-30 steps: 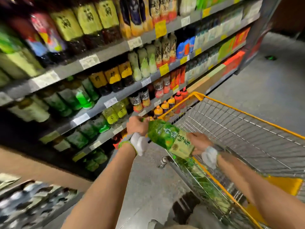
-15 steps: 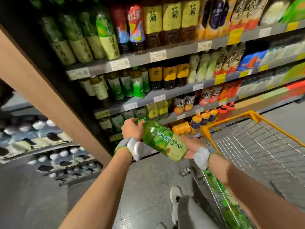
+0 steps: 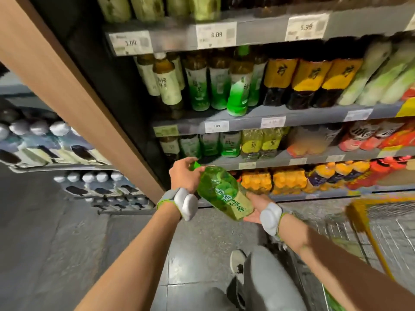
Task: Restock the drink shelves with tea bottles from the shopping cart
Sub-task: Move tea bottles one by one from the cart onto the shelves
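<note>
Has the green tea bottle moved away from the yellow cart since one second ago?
Yes. The green tea bottle was over the yellow cart's corner; now it is left of it, near the shelf.

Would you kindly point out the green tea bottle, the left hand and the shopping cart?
green tea bottle (image 3: 221, 194): head view, middle of its label.
left hand (image 3: 185, 175): head view, back of the hand by the bottle's cap.
shopping cart (image 3: 359, 215): head view, yellow rim corner.

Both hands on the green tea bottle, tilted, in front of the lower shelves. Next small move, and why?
Probably tip the green tea bottle upright, cap up. It lies slanted, left hand gripping the cap end, right hand cupping the base, while the shelf bottles behind it stand upright. Which slot it belongs in I cannot tell.
</note>
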